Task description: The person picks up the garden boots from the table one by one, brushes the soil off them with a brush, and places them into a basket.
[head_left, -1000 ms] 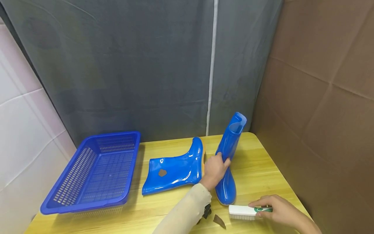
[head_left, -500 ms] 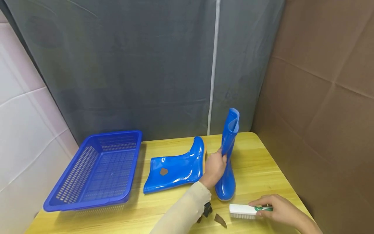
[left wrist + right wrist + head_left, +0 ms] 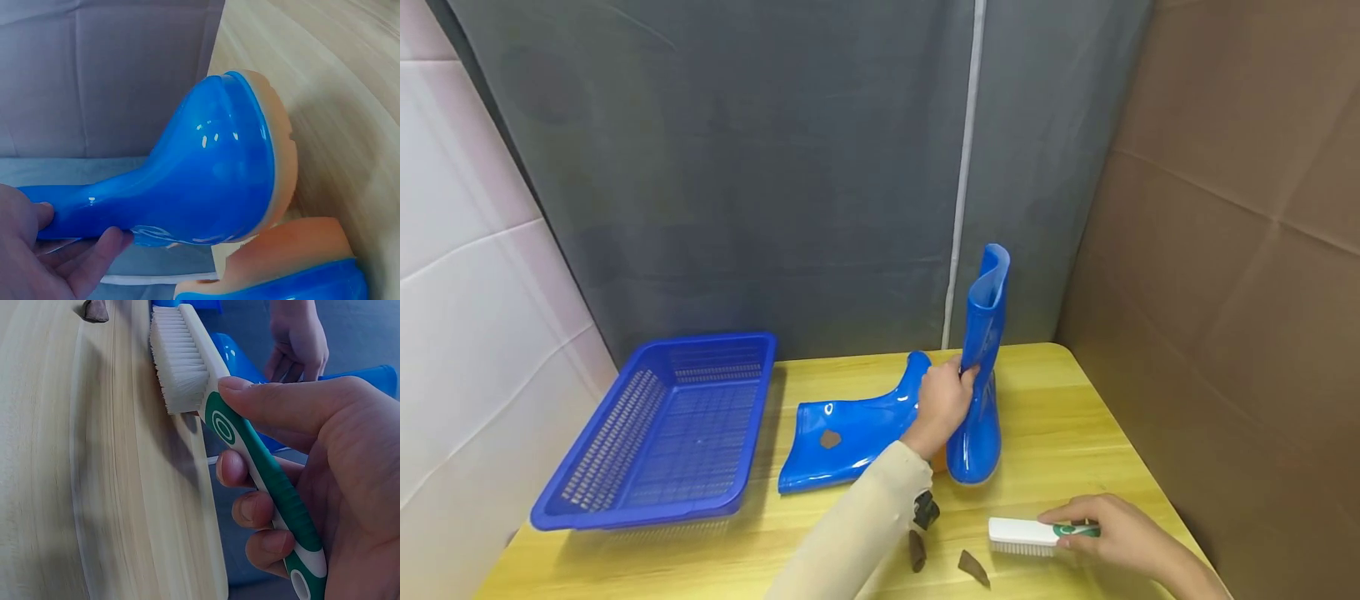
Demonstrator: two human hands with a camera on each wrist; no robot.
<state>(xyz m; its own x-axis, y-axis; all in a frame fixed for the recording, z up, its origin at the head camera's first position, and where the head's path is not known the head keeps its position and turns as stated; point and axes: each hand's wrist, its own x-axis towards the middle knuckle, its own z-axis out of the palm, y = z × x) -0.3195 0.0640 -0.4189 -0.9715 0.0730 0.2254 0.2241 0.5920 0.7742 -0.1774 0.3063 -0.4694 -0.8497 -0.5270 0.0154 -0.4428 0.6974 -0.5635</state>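
My left hand (image 3: 942, 402) grips the shaft of an upright blue rain boot (image 3: 979, 383) near the table's back right; the boot (image 3: 206, 175) shows its tan sole in the left wrist view, my left hand (image 3: 44, 256) wrapped round its shaft. A second blue boot (image 3: 850, 429) lies on its side just left of it, with a brown patch on its shaft. My right hand (image 3: 1105, 532) holds a white scrubbing brush (image 3: 1026, 535) by its green handle, bristles down on the table's front right; the brush (image 3: 206, 400) fills the right wrist view in my right hand (image 3: 312, 481).
A blue slotted plastic basket (image 3: 625, 467) sits on the left of the yellow wooden table (image 3: 1075, 433). Small brown scraps (image 3: 973, 568) lie near the front edge. A grey curtain hangs behind; a brown cardboard wall (image 3: 1240, 250) stands close on the right.
The left hand has brought the upright boot back and slightly left, straighter, with its toe nearer the lying boot. The right hand and brush have stayed put.
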